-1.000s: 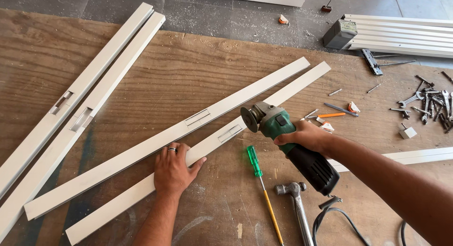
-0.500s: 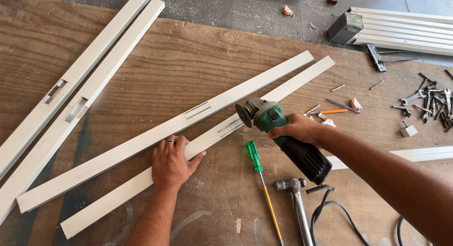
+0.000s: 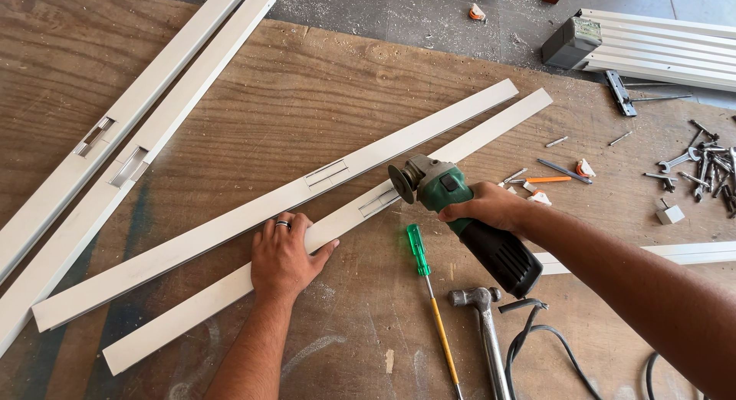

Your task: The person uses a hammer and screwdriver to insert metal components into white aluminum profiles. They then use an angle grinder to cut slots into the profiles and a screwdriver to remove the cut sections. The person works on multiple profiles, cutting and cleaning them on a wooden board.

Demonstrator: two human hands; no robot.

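Observation:
My right hand grips a green and black angle grinder, its disc close above a rectangular slot in the nearer white profile bar. My left hand lies flat, fingers spread, pressing that bar down on the wooden board. A second white bar with its own slot runs parallel just beyond it, touched by my fingertips.
Two more white bars lie at the left. A green-handled screwdriver, a hammer and the grinder's black cord lie near me. Wrenches and screws are scattered at the right; stacked white profiles lie at the back right.
The grinder has shifted left and down toward the slot in the nearer bar. My left hand stays pressed on the bar. The view has drifted slightly.

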